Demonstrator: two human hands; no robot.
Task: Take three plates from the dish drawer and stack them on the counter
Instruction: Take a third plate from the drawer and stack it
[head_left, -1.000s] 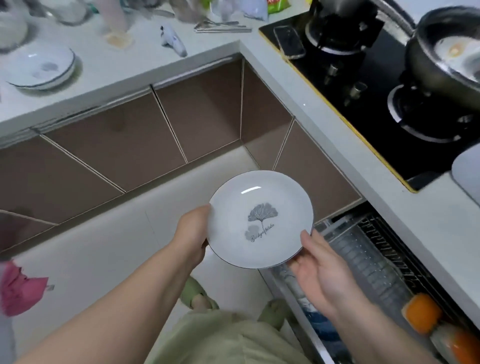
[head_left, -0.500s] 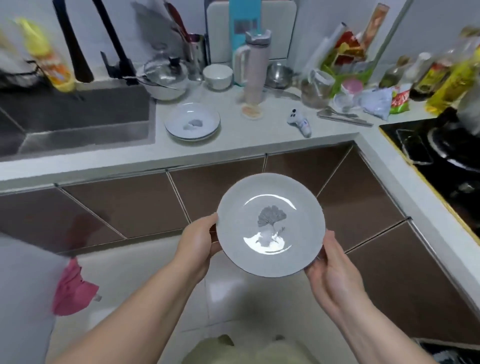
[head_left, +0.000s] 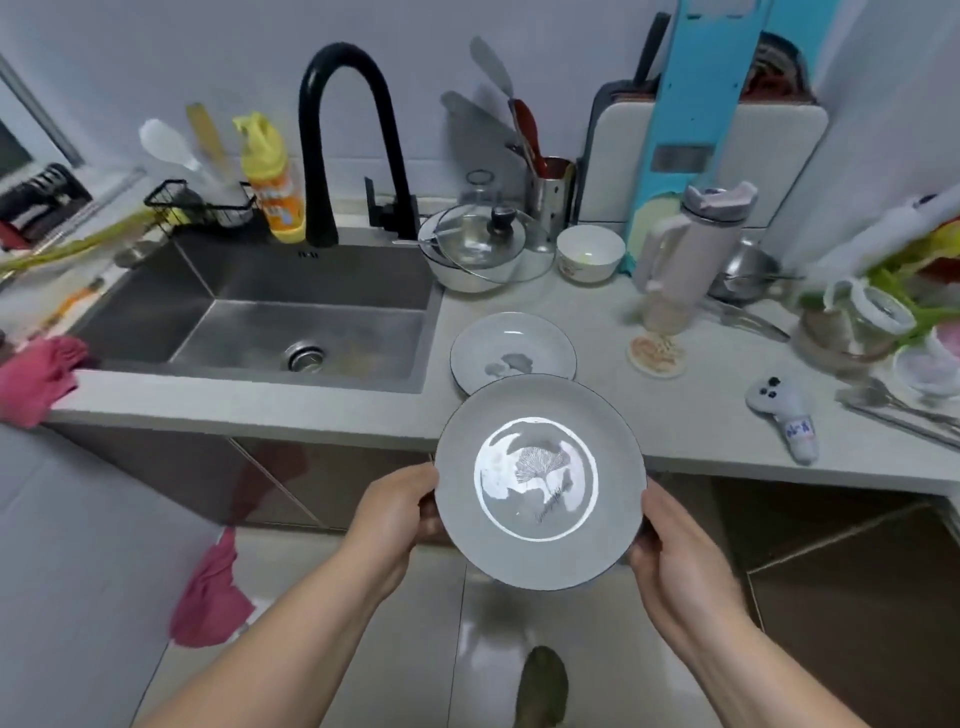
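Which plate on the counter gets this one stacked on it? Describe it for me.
Start at the sink and move right onto the counter. The plate lies flat near the front edge, just beyond the held plate. Unlike the bowls behind it, it is shallow, dark-rimmed and carries a grey leaf print.

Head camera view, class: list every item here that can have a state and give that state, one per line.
Grey round leaf-print plate: held level by both hands, short of the counter.
Left hand: gripping the plate's left rim.
Right hand: gripping its right rim.
White leaf-print plate on counter: lying flat, empty.
Steel sink: empty, dry-looking.
Black tap: off.
Glass pot lid: resting tilted on a bowl.
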